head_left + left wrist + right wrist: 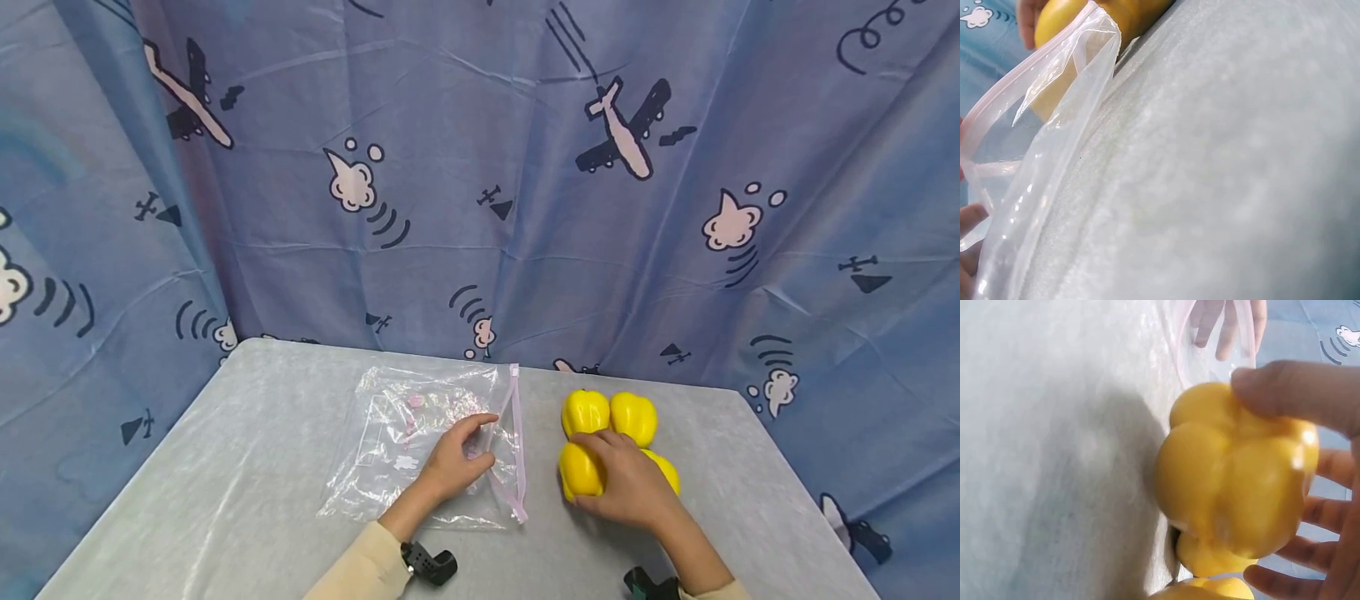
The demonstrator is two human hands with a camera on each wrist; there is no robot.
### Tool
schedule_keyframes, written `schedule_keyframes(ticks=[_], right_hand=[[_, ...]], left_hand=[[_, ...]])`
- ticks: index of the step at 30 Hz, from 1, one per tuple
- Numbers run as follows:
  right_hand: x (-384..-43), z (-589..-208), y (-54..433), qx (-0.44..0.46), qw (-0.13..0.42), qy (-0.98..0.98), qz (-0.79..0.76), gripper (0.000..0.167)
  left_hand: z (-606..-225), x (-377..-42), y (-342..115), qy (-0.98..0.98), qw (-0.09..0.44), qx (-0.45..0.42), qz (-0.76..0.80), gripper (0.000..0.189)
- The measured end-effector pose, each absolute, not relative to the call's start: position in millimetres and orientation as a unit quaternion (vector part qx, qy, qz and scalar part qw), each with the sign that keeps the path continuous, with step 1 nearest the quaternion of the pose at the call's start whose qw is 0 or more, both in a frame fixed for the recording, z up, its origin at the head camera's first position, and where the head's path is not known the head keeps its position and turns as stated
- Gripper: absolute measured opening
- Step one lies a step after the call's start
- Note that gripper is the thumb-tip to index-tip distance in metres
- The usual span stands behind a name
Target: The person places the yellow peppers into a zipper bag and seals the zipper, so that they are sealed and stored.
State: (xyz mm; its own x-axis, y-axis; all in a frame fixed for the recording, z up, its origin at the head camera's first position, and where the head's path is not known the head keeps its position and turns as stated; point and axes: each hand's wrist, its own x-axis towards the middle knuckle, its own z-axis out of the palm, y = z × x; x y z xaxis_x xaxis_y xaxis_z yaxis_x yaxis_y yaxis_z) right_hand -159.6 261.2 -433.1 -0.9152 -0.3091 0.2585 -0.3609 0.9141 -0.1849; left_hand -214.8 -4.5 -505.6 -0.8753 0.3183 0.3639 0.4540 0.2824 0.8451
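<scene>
My right hand grips a yellow bell pepper, thumb on one side and fingers on the other, close over the table. Two more yellow bell peppers stand just behind it, and a third pepper is partly hidden by the hand. A clear zip bag lies flat left of them, its pink zip edge facing the peppers. My left hand is at the bag's mouth, thumb and forefinger spread wide apart. In the left wrist view the bag's mouth gapes, the film lifted.
A pale grey cloth covers the table. Blue curtains printed with planes hang behind and at both sides. Dark wrist cameras sit on both wrists, low over the table.
</scene>
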Motion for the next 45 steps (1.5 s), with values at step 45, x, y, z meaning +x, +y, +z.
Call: schedule_keyframes(ticks=[45], right_hand=[[-197.4,-469.8,199.2,0.101,-0.02,-0.843,0.527,0.075]], left_hand=[[-506.7,-216.4,-4.9,-0.764,0.026,-0.239,-0.598,0.051]])
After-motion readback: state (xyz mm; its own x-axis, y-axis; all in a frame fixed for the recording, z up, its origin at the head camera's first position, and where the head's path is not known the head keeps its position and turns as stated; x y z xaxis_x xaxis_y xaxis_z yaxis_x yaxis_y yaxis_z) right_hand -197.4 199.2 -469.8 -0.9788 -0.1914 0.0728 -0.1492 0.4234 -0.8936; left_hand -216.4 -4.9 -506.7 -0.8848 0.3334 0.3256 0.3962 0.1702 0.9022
